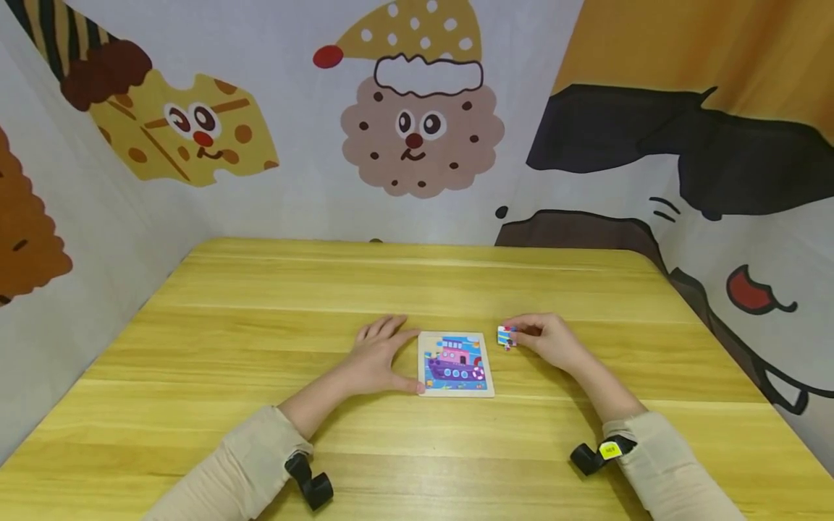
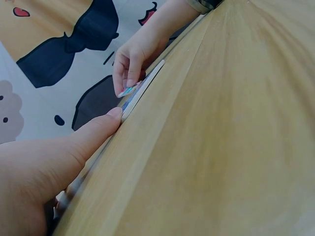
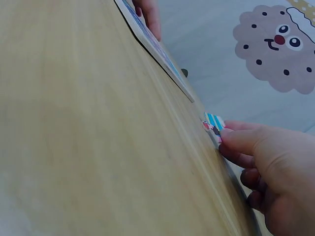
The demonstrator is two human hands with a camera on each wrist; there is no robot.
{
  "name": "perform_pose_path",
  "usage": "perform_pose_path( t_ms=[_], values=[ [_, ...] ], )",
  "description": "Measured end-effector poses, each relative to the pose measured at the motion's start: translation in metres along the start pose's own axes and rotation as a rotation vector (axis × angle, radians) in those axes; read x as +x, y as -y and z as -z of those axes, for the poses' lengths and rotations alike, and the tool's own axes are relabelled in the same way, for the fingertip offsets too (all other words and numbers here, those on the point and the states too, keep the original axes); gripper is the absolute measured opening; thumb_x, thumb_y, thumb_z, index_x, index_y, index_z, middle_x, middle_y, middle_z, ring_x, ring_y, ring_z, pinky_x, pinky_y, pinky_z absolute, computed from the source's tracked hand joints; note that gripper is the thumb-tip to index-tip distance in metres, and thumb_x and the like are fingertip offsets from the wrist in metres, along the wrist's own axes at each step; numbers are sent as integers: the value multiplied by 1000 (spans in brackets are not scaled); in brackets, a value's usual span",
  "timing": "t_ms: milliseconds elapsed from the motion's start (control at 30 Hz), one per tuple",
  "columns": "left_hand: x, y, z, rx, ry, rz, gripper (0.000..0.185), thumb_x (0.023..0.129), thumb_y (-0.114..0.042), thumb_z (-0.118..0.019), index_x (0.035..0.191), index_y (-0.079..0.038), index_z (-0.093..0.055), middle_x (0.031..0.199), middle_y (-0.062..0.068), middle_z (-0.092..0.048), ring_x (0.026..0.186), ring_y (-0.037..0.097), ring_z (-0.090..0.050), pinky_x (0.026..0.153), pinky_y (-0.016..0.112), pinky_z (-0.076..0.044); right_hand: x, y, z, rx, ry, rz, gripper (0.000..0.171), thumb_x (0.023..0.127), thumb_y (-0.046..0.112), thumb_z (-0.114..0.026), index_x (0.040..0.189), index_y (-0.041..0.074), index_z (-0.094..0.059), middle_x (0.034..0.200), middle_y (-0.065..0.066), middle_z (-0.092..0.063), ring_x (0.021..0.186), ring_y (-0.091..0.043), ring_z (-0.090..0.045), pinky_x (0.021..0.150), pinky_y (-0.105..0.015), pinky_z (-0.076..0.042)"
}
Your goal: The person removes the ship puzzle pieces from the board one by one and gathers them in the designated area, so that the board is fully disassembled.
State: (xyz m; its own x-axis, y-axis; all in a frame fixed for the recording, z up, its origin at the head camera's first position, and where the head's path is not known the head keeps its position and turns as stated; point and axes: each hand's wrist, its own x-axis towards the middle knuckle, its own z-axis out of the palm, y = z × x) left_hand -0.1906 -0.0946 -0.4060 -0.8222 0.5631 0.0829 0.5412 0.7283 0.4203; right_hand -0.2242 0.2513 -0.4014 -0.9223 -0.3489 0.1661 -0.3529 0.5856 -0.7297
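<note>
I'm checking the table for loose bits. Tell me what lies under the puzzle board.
The puzzle board lies flat on the yellow table, so only wood shows around it; anything beneath is covered. The left hand touches its left edge. The right hand pinches a loose puzzle piece beside it.

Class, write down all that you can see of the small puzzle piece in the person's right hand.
The puzzle piece is small, flat and thin, printed with blue and white stripes and pink or red patches, with a knobbed outline. The right hand pinches it between thumb and fingertips, low over the yellow wooden table; whether it touches the tabletop cannot be told. It sits just right of the puzzle board, near that board's upper right corner and apart from it. Its material cannot be told for certain.
</note>
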Motion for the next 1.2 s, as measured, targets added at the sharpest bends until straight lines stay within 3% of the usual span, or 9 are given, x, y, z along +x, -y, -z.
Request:
perform_pose_path(
  t_ms=[167,467,933,1200],
  values=[
    [0,0,0,-4,-6,-4,104,67,-73,-68,148,-14,-38,155,17,-21,140,39,-14,108,59,-9,0,0,0,-79,13,21,22,91,9,-66,111,8,-73,107,-7,-69,90,-20,-58,73,-28,-48],
    [1,0,0,11,4,3,105,67,-74,-67,148,-15,-37,156,16,-20,141,39,-13,109,59,-9,-1,-3,-2,-179,32,62,19,91,12,-67,109,10,-73,80,4,-55,71,-17,-46,60,-28,-39],
    [1,-1,1,12,8,11,104,68,-72,-69,149,-15,-37,156,15,-19,141,37,-13,109,58,-8,-2,-3,-2,-120,-15,63,19,91,16,-67,109,11,-73,83,3,-58,71,-17,-47,59,-27,-39],
    [1,-1,0,11,4,7,103,68,-72,-69,148,-15,-37,156,16,-19,141,38,-13,109,58,-8,-1,8,-2,-60,-38,70,24,90,21,-68,112,11,-71,94,1,-63,76,-19,-51,60,-28,-44]
  ],
)
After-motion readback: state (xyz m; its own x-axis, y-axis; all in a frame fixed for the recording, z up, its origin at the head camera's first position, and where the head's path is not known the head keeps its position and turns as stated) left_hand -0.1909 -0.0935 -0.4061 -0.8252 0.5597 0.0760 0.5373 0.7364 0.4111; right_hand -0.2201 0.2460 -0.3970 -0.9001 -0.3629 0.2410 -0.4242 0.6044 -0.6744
